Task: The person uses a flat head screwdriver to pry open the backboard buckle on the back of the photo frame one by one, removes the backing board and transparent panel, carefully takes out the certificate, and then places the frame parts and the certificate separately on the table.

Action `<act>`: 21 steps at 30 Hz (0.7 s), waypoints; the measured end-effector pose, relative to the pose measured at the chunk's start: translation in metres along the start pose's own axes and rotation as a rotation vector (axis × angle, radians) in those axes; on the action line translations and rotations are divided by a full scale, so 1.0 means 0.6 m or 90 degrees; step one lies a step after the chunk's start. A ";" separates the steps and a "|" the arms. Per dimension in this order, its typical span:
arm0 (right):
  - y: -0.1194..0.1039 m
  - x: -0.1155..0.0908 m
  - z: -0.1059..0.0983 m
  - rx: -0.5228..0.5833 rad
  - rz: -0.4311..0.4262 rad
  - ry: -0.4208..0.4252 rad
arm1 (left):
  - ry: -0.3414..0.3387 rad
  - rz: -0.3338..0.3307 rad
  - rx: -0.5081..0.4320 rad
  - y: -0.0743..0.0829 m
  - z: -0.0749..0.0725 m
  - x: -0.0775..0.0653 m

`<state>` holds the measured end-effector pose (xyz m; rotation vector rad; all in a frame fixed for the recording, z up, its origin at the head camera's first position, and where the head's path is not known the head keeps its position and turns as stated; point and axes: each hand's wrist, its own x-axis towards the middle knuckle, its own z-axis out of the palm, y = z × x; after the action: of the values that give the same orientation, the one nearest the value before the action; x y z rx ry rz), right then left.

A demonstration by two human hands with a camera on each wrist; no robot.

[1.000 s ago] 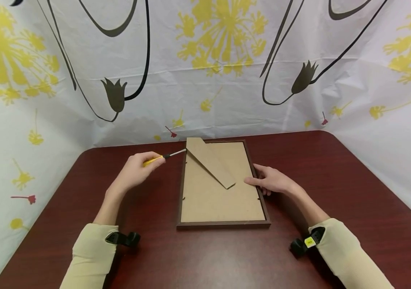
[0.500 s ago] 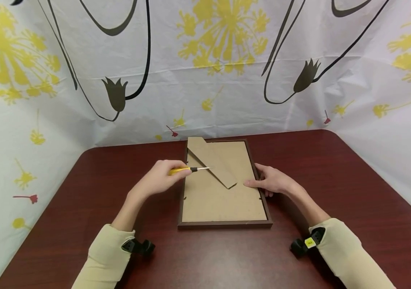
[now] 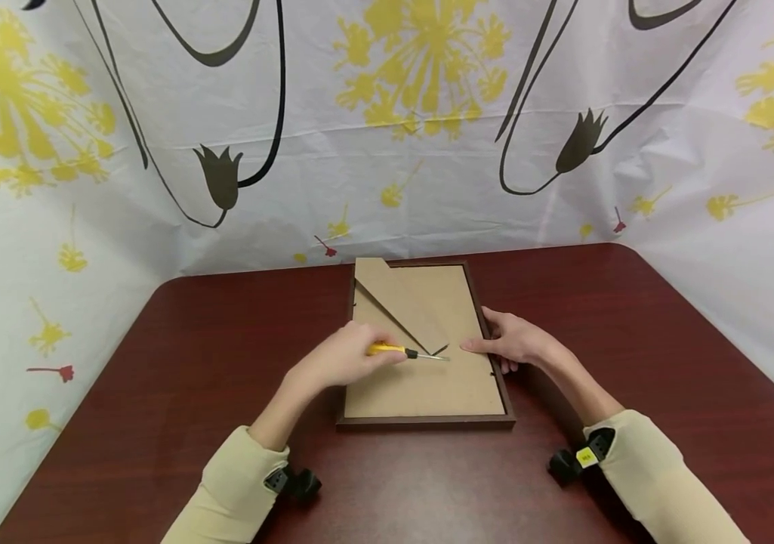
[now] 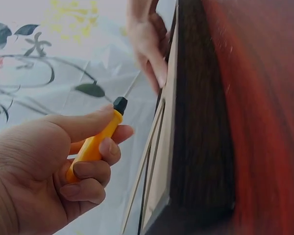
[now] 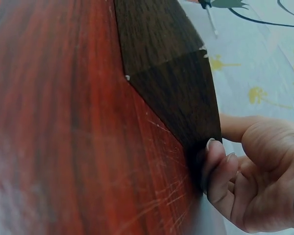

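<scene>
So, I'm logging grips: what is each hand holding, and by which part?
The left hand holds a screwdriver by its yellow handle; the right hand grips the frame by its right side.

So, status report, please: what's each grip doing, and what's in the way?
Left grip: holding yellow screwdriver over frame. Right grip: holding frame at its right edge. Frame: back up on table. Possible snag: cardboard flap slanting across its back.

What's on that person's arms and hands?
The left sleeve and right sleeve are pale yellow, with a black strap and camera on each. The right strap has a yellow label. The left hand and right hand wear no gloves.
</scene>
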<state>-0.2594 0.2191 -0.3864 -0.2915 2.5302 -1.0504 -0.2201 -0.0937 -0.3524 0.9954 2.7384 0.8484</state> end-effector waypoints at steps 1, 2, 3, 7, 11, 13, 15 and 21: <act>0.000 0.000 0.000 -0.001 0.002 0.000 | -0.008 0.001 0.006 0.004 0.004 0.002; -0.001 -0.001 0.000 -0.003 0.003 0.000 | -0.015 0.003 0.014 0.009 0.008 0.004; -0.001 -0.001 0.000 -0.004 0.005 0.000 | -0.019 0.009 0.023 0.012 0.013 0.007; -0.003 -0.002 0.000 -0.010 0.009 0.000 | -0.023 0.021 0.057 0.027 0.029 0.017; -0.002 -0.004 0.000 -0.014 0.010 0.001 | -0.024 0.011 0.068 0.042 0.043 0.028; -0.002 -0.004 0.000 -0.017 0.009 0.000 | -0.026 0.001 0.072 0.048 0.050 0.032; -0.002 -0.004 0.000 -0.022 0.008 -0.001 | -0.025 -0.013 0.073 0.054 0.057 0.036; -0.002 -0.002 -0.001 -0.023 0.009 -0.010 | -0.011 -0.036 0.091 0.065 0.074 0.041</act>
<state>-0.2588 0.2193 -0.3849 -0.2906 2.5359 -0.9933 -0.2048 -0.0331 -0.3662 0.9387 2.8308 0.6399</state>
